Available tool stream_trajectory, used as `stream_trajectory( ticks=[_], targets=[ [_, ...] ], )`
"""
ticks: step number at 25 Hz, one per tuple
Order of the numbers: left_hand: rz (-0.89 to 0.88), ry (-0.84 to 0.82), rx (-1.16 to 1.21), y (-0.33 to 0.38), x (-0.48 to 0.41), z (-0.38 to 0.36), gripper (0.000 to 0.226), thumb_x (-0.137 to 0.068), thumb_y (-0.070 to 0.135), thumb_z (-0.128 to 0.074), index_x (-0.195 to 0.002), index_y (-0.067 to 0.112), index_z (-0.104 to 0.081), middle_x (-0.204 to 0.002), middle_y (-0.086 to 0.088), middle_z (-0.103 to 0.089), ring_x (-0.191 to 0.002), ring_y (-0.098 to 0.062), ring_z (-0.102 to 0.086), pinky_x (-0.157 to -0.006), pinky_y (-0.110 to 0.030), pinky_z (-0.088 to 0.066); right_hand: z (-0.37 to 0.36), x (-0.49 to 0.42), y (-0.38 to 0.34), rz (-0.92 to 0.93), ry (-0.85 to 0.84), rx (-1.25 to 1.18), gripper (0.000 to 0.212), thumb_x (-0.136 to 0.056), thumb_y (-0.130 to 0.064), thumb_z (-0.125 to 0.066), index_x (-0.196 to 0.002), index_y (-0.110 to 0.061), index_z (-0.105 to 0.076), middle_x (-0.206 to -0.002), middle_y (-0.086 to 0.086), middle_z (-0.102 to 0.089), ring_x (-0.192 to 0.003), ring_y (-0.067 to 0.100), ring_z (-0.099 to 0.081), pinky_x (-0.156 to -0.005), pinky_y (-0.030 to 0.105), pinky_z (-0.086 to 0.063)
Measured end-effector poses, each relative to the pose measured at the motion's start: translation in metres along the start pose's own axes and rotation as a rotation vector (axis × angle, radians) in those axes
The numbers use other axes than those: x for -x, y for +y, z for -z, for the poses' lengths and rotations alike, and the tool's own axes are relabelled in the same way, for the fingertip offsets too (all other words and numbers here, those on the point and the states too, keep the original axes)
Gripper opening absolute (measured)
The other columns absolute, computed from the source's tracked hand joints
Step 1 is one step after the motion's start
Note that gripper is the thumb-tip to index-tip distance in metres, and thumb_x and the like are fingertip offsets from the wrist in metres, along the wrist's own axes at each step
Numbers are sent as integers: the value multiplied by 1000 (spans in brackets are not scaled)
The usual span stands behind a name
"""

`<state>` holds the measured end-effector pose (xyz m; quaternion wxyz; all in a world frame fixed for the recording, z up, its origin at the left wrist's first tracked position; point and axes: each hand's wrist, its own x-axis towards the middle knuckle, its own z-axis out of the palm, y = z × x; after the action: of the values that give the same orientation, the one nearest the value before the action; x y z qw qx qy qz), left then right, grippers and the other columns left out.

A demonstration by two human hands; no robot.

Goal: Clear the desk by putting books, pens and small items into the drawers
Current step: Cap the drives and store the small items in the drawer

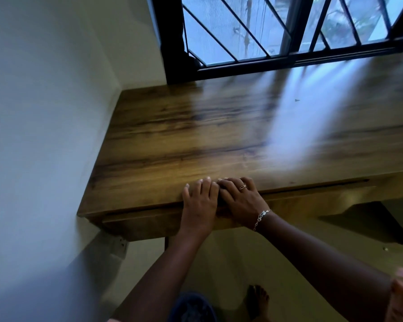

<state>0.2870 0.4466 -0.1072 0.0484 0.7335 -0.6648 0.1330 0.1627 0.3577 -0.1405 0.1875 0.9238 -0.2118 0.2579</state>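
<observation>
Head view: the wooden bench (pixel 196 126) runs lengthwise from the wall (pixel 44 112) at left toward the right, its far edge under the barred window (pixel 242 31). The drawer (pixel 144 223) sits just below the near edge, its long front parallel to it. The left grip (pixel 199 202) and right grip (pixel 240 201) lie side by side, touching; their fingers are straight on the benchtop, their palms are over the edge, and they hold nothing.

Left hand (pixel 199 202) and right hand (pixel 241 201) rest touching on the desk (pixel 196 126) front edge; drawer (pixel 144 225) beneath appears closed.
</observation>
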Motion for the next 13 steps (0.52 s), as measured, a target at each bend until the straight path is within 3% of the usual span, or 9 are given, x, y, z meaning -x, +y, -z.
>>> stream_trajectory(
  ticks=[3, 7, 10, 13],
  targets=[
    [-29, 168, 24, -1, -4, -17, 52, -68, 20, -71, -112, 12, -46, -112, -10, -53, -100, -25, -44, -85, -45, -50, -11, -3, -3, -9, 150, 26, 34, -81, -34, -60, -105, -13, -51, -108, 6, -65, -100, 24, -49, -79, 38, -37],
    [-12, 243, 34, -2, -3, -30, 32, -81, 16, -42, -112, 11, -46, -111, -9, -58, -103, -24, -45, -90, -44, -49, -16, -2, -4, -6, 187, 37, 36, -78, -29, -65, -107, -13, -52, -112, 5, -56, -100, 23, -50, -76, 38, -37],
    [-12, 266, 4, -3, -3, -34, 31, -81, 15, -38, -110, 11, -47, -109, -10, -61, -103, -25, -45, -85, -43, -52, -15, -2, -6, -17, 191, 34, 30, -81, -28, -57, -107, -14, -51, -111, 4, -60, -100, 23, -49, -76, 37, -37],
    [-11, 274, -10, 0, -7, -31, 29, -80, 13, -46, -109, 11, -46, -112, -11, -47, -100, -26, -43, -78, -43, -53, -14, -4, -6, -41, 164, 21, 31, -80, -30, -60, -105, -14, -51, -110, 4, -61, -98, 22, -49, -76, 36, -37]
  ],
)
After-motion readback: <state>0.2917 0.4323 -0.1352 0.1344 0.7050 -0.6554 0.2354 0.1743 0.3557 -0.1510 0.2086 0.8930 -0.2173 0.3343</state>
